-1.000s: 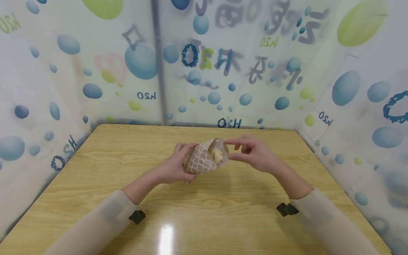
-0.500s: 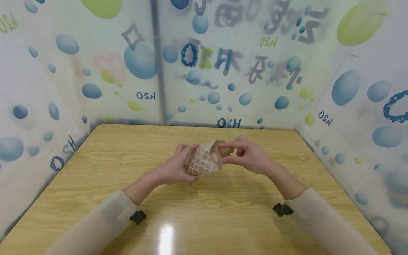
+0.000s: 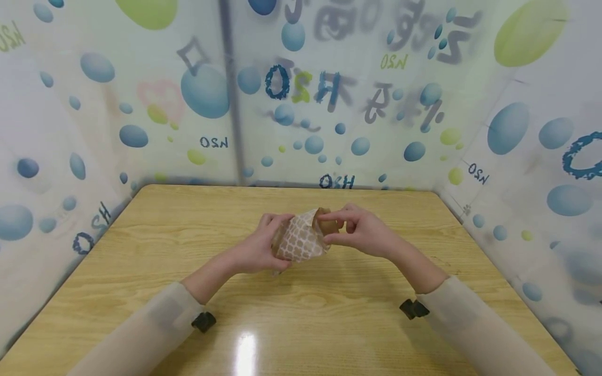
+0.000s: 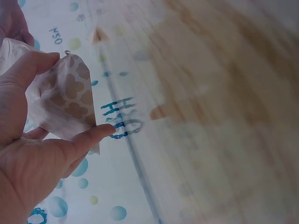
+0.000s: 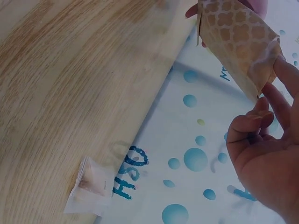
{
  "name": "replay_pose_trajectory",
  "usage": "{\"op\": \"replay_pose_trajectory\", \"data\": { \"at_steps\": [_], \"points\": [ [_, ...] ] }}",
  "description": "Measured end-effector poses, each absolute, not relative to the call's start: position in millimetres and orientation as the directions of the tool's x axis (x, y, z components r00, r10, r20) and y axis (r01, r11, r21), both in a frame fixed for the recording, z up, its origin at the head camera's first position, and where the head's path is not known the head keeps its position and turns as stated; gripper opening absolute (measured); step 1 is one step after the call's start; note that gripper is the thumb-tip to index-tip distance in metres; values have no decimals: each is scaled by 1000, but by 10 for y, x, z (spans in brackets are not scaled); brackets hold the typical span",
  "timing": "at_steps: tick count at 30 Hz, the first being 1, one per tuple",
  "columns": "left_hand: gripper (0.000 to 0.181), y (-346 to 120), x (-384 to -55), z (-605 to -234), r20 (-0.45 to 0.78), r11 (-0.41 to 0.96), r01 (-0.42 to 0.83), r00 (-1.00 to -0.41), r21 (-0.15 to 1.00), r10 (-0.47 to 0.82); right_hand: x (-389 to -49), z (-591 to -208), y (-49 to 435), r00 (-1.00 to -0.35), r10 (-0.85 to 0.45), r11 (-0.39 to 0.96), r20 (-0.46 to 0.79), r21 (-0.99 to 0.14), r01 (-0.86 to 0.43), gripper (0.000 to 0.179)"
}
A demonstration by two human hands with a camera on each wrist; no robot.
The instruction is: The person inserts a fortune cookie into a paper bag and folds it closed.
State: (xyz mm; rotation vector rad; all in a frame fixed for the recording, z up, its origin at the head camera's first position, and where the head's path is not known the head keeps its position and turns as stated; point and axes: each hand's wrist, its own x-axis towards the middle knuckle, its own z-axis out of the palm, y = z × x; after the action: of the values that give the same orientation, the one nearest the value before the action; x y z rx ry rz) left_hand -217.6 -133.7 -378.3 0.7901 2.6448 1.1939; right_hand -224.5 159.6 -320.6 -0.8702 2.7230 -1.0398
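Observation:
A brown paper bag with a white lattice pattern (image 3: 301,240) is held above the table, tilted with its mouth to the right. My left hand (image 3: 256,248) grips its closed end, thumb below and fingers above. At the mouth is my right hand (image 3: 369,230). Its index finger reaches into the opening and its thumb touches the lower rim, with a gap between them. In the right wrist view the other fingers (image 5: 252,123) of that hand are curled beside the bag (image 5: 240,37). The bag's contents are hidden.
Under the hands lies a wood-grain table (image 3: 301,318). A small white packet (image 5: 88,189) rests near its far edge in the right wrist view. Bubble-printed sheets (image 3: 301,120) enclose the back and sides.
My right hand has moved left, from beside the bag to its mouth, with the index finger now inside. The pale thing seen in the opening is hidden now. The left hand keeps its grip.

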Motion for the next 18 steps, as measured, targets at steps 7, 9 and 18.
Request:
{"op": "replay_pose_trajectory", "data": {
  "at_steps": [7, 9, 18],
  "points": [
    [107, -1357, -2177, -3783, 96, 549, 410, -855, 728, 510, -2225, -3222, 1648, -821, -563, 594, 92, -646, -479, 49],
    [107, -1365, -2176, -3781, 98, 548, 408, -857, 730, 507, -2216, -3229, 1677, -826, -557, 597, 87, -649, -471, 49],
    [107, -1380, -2179, -3781, 86, 555, 401, -858, 729, 507, -2236, -3298, 1909, -844, -519, 583, 135, -667, -465, 42]
  ]
}}
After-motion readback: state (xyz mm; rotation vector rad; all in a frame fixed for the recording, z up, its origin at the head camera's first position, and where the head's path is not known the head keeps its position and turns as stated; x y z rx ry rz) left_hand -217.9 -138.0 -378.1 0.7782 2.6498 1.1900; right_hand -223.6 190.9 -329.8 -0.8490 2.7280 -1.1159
